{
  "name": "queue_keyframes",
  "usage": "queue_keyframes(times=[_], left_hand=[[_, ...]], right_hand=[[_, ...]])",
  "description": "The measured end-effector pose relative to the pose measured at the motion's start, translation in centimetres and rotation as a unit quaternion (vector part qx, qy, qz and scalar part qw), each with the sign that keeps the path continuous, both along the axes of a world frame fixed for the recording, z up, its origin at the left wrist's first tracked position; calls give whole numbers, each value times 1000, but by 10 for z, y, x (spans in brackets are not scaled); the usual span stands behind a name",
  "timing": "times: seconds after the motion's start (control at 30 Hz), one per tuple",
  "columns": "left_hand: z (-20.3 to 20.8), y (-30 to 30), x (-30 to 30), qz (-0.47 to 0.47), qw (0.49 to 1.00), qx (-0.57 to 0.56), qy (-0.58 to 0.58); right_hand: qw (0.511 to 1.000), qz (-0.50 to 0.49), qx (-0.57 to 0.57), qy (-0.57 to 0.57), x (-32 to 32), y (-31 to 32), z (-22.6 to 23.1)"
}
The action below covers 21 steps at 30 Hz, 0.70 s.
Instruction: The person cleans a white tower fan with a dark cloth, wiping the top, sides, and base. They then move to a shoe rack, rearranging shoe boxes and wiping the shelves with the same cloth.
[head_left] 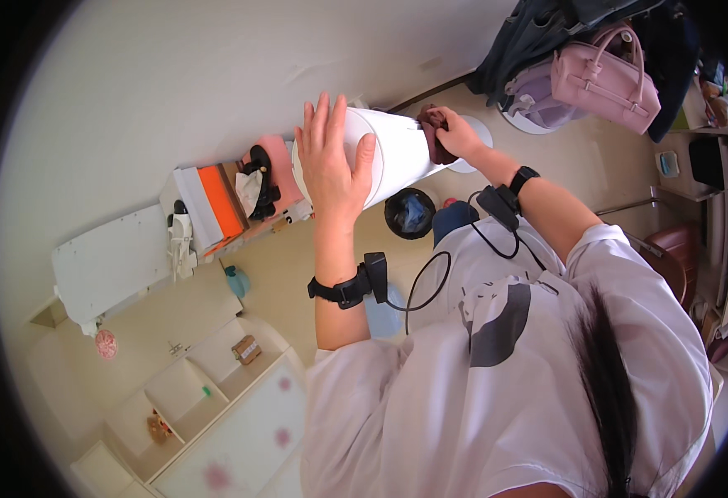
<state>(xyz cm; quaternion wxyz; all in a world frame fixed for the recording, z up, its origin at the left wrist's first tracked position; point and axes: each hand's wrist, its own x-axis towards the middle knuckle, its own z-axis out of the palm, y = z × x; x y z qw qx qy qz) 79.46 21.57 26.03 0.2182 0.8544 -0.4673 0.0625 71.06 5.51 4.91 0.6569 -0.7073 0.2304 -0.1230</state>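
A tall white rounded appliance stands by the wall in front of me. My left hand lies flat against its near upper end, fingers stretched out and thumb apart. Farther down its body, on the right, my right hand grips a dark brown cloth. The cloth is bunched up and touches the appliance's side close to a small dark slot. Part of the cloth is hidden under my fingers. A pale round base shows behind my right hand.
Left of the appliance, a narrow surface carries an orange box and a black item. A bin with a dark rim stands below. Upper right hangs a pink handbag. Cables run from my wrist straps. A cabinet stands lower left.
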Motion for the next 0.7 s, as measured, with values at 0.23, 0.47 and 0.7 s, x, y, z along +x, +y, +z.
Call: queue_keyframes(times=[0.23, 0.47, 0.7], left_hand=[[-6, 51, 15, 17, 999, -37, -10], [-4, 83, 18, 51, 997, -60, 19], [-10, 114, 17, 69, 995, -64, 35]], right_hand=[[972, 141, -79, -170, 19, 36, 106], [994, 83, -34, -59, 41, 58, 7], [977, 142, -31, -157, 39, 86, 93]])
